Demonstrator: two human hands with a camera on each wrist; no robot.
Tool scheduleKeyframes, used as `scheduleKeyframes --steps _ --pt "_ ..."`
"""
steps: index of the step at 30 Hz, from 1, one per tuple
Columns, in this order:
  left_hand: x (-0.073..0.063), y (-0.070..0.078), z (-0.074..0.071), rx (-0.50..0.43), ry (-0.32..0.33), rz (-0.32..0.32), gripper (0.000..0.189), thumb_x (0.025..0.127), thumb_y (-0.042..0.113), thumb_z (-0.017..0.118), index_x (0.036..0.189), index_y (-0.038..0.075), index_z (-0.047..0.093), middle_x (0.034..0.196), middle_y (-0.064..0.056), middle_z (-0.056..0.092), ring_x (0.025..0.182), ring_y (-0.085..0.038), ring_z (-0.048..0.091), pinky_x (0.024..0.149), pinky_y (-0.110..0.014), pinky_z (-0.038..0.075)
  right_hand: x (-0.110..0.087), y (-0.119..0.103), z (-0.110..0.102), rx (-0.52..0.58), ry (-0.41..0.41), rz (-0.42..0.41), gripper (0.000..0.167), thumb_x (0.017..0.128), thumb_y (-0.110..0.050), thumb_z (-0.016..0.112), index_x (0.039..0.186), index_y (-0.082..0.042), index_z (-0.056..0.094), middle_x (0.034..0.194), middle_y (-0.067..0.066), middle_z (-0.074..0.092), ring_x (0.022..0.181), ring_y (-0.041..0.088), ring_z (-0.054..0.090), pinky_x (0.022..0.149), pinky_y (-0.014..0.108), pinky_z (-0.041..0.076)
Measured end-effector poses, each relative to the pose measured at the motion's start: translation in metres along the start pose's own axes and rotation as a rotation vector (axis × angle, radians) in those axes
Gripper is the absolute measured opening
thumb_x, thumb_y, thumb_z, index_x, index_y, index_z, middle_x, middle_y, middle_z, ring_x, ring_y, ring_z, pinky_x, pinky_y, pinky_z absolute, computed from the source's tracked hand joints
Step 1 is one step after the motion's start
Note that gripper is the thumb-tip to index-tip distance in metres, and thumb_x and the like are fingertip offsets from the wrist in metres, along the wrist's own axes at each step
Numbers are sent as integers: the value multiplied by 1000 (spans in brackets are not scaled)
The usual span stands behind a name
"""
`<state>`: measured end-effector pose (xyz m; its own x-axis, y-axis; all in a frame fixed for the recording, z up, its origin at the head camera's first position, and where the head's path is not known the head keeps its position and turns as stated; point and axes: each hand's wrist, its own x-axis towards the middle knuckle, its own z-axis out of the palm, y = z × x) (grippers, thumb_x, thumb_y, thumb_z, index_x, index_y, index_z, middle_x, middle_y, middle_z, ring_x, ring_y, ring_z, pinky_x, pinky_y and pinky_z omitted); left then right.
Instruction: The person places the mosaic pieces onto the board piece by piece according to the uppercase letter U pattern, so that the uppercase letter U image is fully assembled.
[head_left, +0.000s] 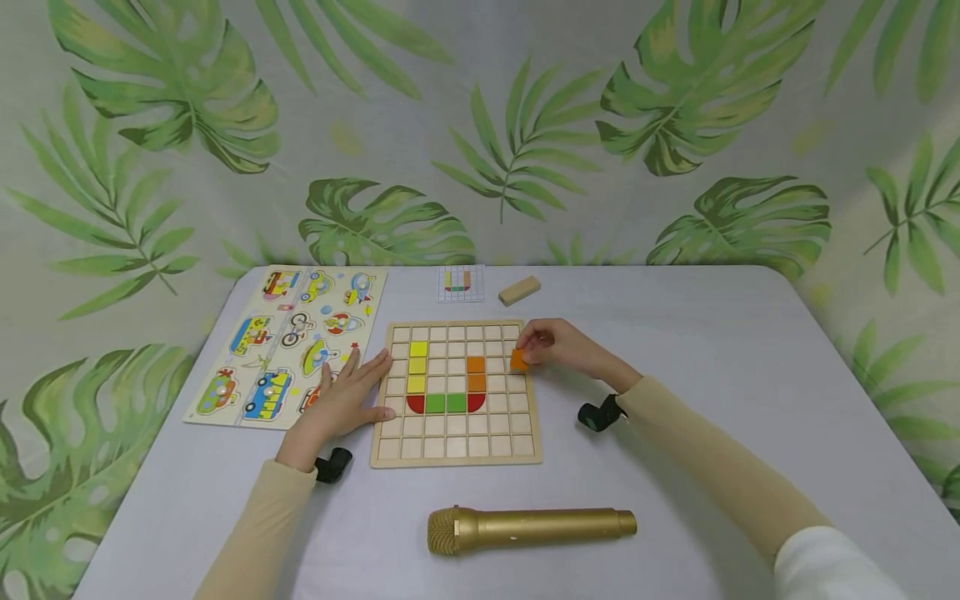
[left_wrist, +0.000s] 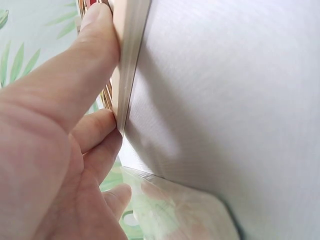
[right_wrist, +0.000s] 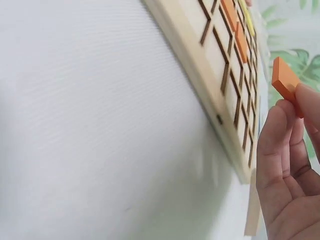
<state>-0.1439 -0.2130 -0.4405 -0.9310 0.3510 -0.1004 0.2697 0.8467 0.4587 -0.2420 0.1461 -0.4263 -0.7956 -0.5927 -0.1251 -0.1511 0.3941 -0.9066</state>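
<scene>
A wooden grid board (head_left: 498, 448) lies flat on the table. Yellow squares (head_left: 417, 367), red corner pieces (head_left: 416, 404), green squares (head_left: 446, 403) and two orange squares (head_left: 476, 373) form a U in its cells. Between thumb and fingertips, my right hand (head_left: 555, 343) pinches a loose orange square tile (right_wrist: 286, 80) over the board's right edge. My left hand (head_left: 339, 403) has its fingers spread, with thumb and fingertips touching the board's left side. The left wrist view shows those fingertips against the board's edge (left_wrist: 131, 55).
A vehicle puzzle board (head_left: 300, 292) lies at the left, partly under my left hand. Behind the grid are a small pattern card (head_left: 461, 285) and a wooden block (head_left: 519, 291). In front lies a gold microphone (head_left: 532, 530).
</scene>
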Motion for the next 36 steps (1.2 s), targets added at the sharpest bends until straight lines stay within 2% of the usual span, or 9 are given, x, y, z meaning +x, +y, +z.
scheduleKeyframes --steps 10,19,25,36 --pt "-2 1 -1 -4 -13 -26 84 84 37 71 150 4 30 157 -12 21 141 -45 0 102 -69 -12 39 -20 14 -157 -4 -45 8 85 2 67 93 0 64 84 7 61 76 20 56 71 27 46" --pt "-3 2 -1 2 -18 -22 85 84 38 71 150 4 30 157 -12 21 141 -46 0 102 -70 -11 60 -19 26 -234 6 -73 10 81 5 67 88 -1 65 81 5 63 75 17 56 72 26 46" --pt "-3 3 -2 1 -17 -27 84 84 37 71 150 4 30 156 -12 21 141 -45 0 102 -70 -11 67 -18 35 -254 6 -65 10 82 6 66 88 -1 65 79 4 62 73 14 56 70 25 46" --pt "-2 1 -2 0 -12 -10 83 85 38 70 149 4 31 156 -12 22 141 -46 1 102 -71 -10 67 -22 42 -356 33 -59 9 82 4 64 89 -2 65 76 3 61 71 14 52 69 25 43"
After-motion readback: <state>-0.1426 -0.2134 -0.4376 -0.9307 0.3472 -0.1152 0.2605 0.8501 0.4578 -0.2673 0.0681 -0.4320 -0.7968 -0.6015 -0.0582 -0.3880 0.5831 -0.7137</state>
